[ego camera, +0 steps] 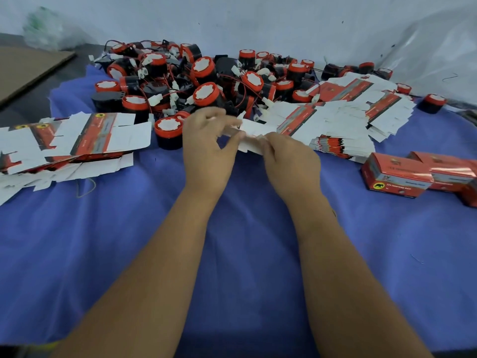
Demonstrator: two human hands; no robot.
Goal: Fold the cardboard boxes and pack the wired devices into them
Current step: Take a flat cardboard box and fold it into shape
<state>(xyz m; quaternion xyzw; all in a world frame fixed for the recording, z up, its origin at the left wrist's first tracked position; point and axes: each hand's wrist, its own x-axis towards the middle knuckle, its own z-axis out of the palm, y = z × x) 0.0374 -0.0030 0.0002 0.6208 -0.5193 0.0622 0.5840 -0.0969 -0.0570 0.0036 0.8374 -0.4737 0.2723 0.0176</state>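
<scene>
Blue cloth (pixel 240 228) spread over the work surface, creased. Brown cardboard sheet (pixel 28 65) lying flat at far left, off the cloth. Crumpled clear plastic bag (pixel 42 28) behind it against pale wall (pixel 232 19). Clear plastic sheeting (pixel 433 52) at far right.

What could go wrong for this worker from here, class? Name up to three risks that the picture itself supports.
1. Both hands, left hand and right hand, pinch one flat box in mid-air; a hasty fold might crease or tear its flaps.
2. The devices lie heaped with red wires crossing, so lifting one may drag others along.
3. The flat box stack on the right is fanned out and could slide toward the finished boxes.
</scene>
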